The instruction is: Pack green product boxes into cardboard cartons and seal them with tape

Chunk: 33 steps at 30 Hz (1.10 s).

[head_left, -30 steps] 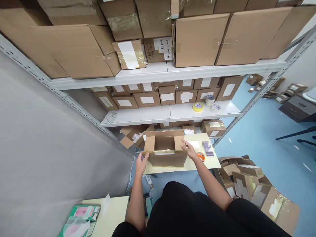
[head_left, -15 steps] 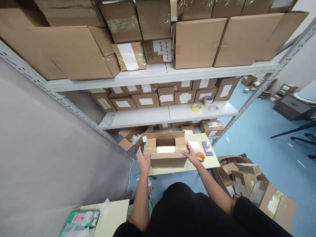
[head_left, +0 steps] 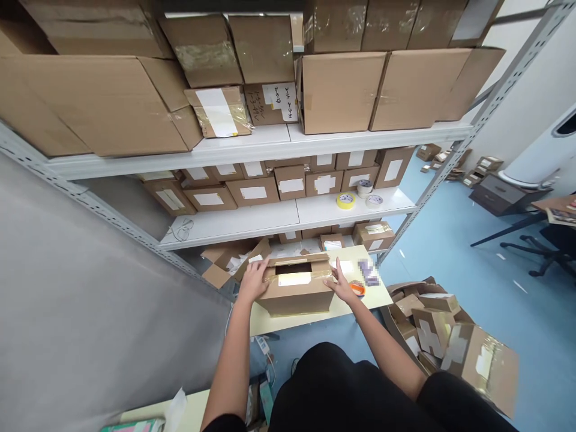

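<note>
On pale-yellow tabletop (head_left: 265, 325): one brown rectangular cardboard box (head_left: 294, 303), top partly open, long axis running left to right.
Left hand (head_left: 253, 282): fingers spread, touching box's left end.
Right hand (head_left: 341, 286): fingers spread, touching its right end.
Hands: two, apart, box between; neither clearly nearer.
Yellow round tape roll (head_left: 345, 206): one, on flat white shelf (head_left: 243, 221).

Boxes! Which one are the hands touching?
The box on the cream table: only it sits between the left hand and right hand, a dark gap in its top.
</note>
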Motion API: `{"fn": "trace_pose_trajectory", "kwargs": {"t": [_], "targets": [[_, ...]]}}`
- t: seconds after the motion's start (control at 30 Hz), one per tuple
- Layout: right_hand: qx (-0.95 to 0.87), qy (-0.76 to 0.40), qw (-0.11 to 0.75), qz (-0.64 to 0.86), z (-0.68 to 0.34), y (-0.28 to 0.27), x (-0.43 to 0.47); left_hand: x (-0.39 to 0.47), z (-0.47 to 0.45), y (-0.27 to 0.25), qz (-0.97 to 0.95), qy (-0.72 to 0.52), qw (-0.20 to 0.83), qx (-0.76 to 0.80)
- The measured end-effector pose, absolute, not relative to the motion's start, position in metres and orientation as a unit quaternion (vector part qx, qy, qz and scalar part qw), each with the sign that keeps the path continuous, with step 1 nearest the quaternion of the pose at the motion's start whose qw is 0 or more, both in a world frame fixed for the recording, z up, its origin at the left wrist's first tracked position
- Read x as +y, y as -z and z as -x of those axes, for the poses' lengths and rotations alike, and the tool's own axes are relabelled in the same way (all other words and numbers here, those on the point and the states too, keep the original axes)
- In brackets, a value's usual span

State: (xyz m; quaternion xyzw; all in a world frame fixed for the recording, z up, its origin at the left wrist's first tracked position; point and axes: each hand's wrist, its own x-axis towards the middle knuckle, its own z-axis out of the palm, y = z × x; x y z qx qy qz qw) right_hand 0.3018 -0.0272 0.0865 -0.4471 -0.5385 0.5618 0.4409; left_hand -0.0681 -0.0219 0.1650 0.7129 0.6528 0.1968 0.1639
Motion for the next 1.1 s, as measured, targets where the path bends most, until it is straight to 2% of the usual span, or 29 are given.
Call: {"fn": "trace_pose_trajectory", "kwargs": {"t": [0.23, 0.6, 0.73, 0.83, 0.97, 1.1], "targets": [[-0.582, -0.507, 0.417, 0.480, -0.306, -0.077, -0.022, -0.051, 0.053, -0.118, -0.617, -0.284, 0.220, 0.700], [-0.626, -0.471, 0.397, 0.478, -0.301, -0.081, -0.025, -0.049, 0.025, -0.125, -0.563, -0.224, 0.150, 0.781], [-0.560, -0.475, 0.433, 0.523, -0.312, -0.062, -0.038, -0.049, 0.024, -0.134, -0.566, -0.177, 0.165, 0.788], [-0.480, -0.433, 0.455, 0.612, -0.338, -0.038, -0.034, -0.045, 0.025, -0.139, -0.569, -0.133, 0.173, 0.793], [-0.440, -0.365, 0.393, 0.721, -0.386, -0.007, -0.009, -0.041, 0.027, -0.140, -0.570, -0.083, 0.182, 0.797], [-0.439, -0.380, 0.329, 0.745, -0.426, 0.018, 0.011, -0.041, 0.026, -0.139, -0.570, -0.083, 0.168, 0.800]]}}
